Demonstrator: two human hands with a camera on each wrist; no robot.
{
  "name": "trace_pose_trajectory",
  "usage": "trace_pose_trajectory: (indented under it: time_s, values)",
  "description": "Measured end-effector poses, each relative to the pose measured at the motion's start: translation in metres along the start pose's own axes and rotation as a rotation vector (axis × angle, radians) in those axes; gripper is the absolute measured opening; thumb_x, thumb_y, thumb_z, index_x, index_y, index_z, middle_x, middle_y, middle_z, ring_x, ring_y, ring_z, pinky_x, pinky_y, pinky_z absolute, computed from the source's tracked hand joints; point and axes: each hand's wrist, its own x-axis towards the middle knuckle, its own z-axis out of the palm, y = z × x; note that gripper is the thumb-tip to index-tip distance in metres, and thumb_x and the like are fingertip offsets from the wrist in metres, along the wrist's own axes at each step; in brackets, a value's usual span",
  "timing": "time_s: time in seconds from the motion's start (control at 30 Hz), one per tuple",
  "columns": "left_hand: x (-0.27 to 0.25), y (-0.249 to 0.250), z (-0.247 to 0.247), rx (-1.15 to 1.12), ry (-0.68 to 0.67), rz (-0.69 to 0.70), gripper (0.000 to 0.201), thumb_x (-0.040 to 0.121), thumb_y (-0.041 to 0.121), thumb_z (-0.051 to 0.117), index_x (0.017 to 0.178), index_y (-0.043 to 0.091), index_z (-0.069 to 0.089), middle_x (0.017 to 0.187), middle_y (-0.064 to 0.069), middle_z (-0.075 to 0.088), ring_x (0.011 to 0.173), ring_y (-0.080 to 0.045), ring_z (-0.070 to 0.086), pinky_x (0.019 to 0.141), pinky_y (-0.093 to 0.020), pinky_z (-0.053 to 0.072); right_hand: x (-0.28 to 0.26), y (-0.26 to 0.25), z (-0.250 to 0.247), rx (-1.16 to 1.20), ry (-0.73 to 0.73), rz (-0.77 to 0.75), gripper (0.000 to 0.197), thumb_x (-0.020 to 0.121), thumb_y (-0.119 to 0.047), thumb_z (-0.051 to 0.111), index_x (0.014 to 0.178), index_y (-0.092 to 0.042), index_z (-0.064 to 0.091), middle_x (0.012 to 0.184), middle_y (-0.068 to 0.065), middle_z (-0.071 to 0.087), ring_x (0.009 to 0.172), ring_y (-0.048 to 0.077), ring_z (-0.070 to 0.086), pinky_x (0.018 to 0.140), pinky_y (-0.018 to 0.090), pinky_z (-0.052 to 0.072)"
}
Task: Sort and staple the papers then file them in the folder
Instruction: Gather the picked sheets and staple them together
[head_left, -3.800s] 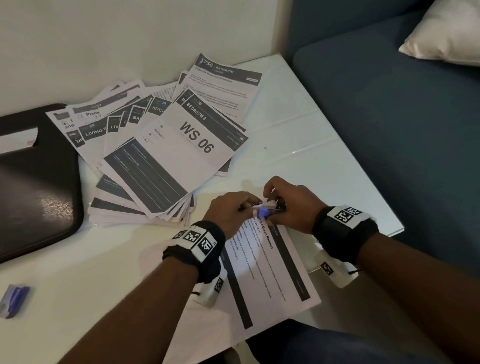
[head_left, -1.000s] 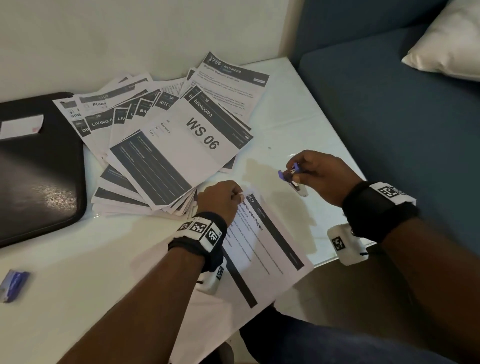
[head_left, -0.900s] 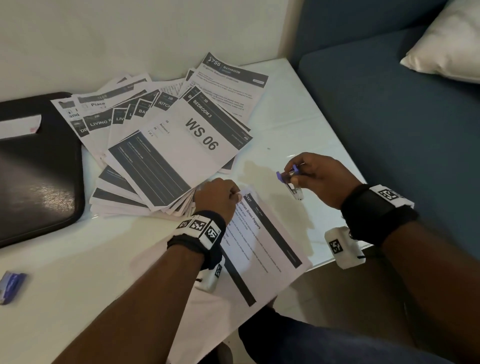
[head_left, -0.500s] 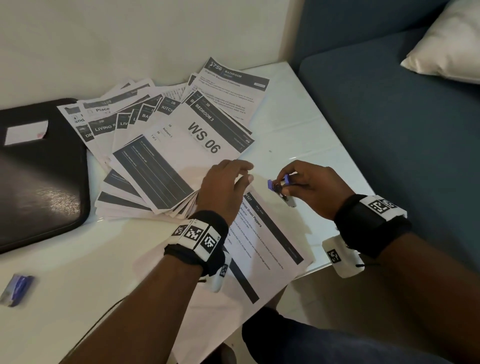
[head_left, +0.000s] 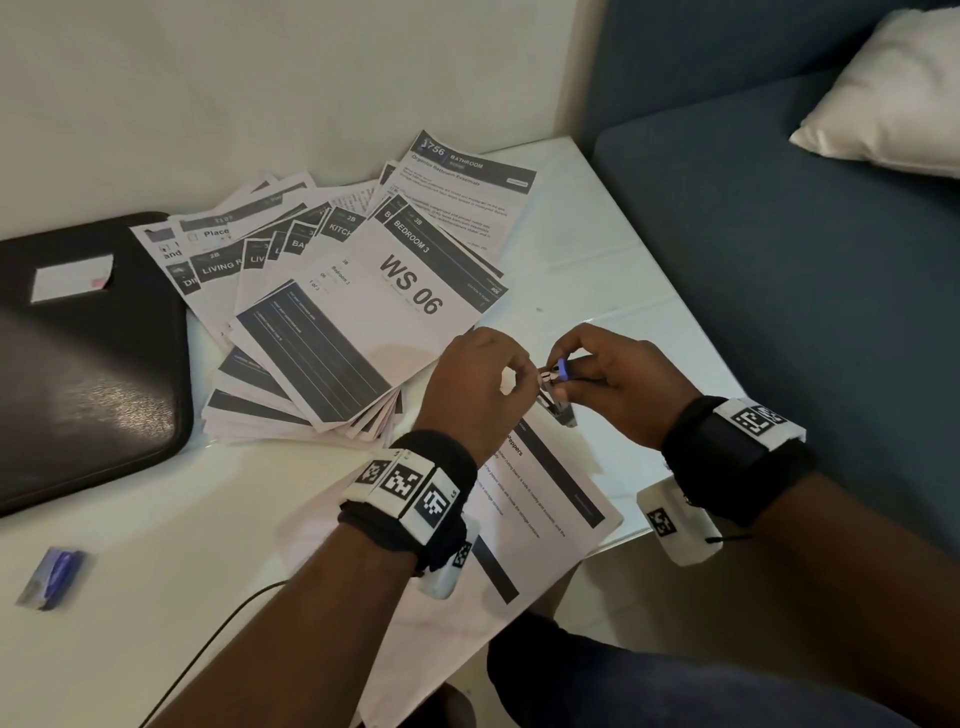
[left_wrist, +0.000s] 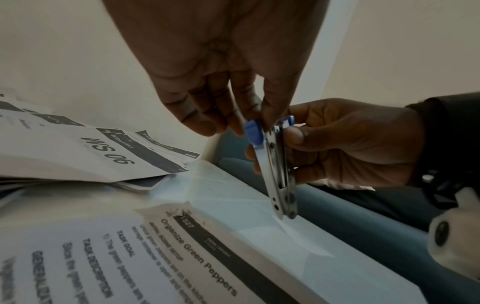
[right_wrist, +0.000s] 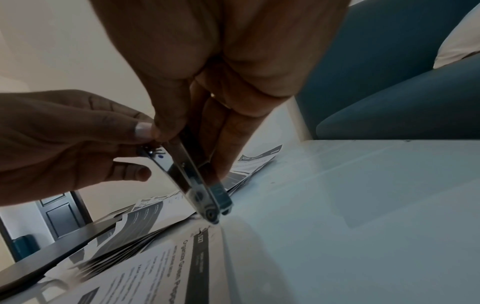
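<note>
My right hand (head_left: 613, 379) grips a small metal stapler (head_left: 558, 395) with a blue cap, held upright above the table with its hinge end down. My left hand (head_left: 483, 384) pinches the stapler's blue top end (left_wrist: 253, 133); the same stapler (right_wrist: 192, 181) shows in the right wrist view. Under both hands lies the "Organize Green Peppers" set of sheets (head_left: 535, 499), its lower part hanging over the table's front edge. A fanned pile of printed papers (head_left: 353, 306) with "WS 06" on top lies behind. The black folder (head_left: 88, 364) lies shut at the left.
A small blue staple box (head_left: 52, 577) lies near the front left of the white table (head_left: 597, 270). A blue sofa (head_left: 805, 234) with a white cushion (head_left: 893, 98) stands right of the table. A wall runs behind. A thin black cable (head_left: 208, 639) trails from my left arm.
My right hand lifted the stapler off the green-peppers sheets and swung it right, then back left. My left hand rose from the paper's corner and now pinches the stapler's top.
</note>
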Motion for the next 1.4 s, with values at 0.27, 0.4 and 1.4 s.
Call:
trace_pose_trajectory:
  time_s: [0.27,0.4,1.4]
  values:
    - [-0.005,0.003,-0.013,-0.182,0.113,-0.18,0.007,0.093,0.02,0.063,0.086,0.023,0.063,0.096,0.011,0.064,0.089,-0.001,0.056,0.083,-0.019,0.046,-0.001,-0.003,-0.001,0.002,0.027,0.02,0.018,0.09,-0.016,0.068,0.096,-0.027,0.055,0.098,-0.003,0.076,0.094,0.006,0.07,0.084,0.018,0.049]
    - [-0.016,-0.008,-0.033,-0.275,0.19,-0.343,0.006,0.095,0.03,0.06,0.092,0.026,0.063,0.093,0.014,0.064,0.09,-0.001,0.06,0.08,-0.03,0.053,-0.005,-0.002,-0.001,0.034,0.027,0.029,0.019,0.09,-0.014,0.067,0.095,-0.028,0.055,0.101,-0.001,0.076,0.097,0.007,0.07,0.089,0.022,0.05]
    - [-0.054,-0.05,-0.005,0.359,-0.243,-0.332,0.068,0.086,0.041,0.07,0.143,0.016,0.043,0.144,-0.004,0.047,0.135,-0.024,0.038,0.112,-0.04,0.032,0.012,0.036,-0.002,-0.606,0.048,0.314,0.031,0.094,-0.032,0.058,0.121,-0.021,0.047,0.109,0.006,0.065,0.092,0.03,0.06,0.077,0.035,0.05]
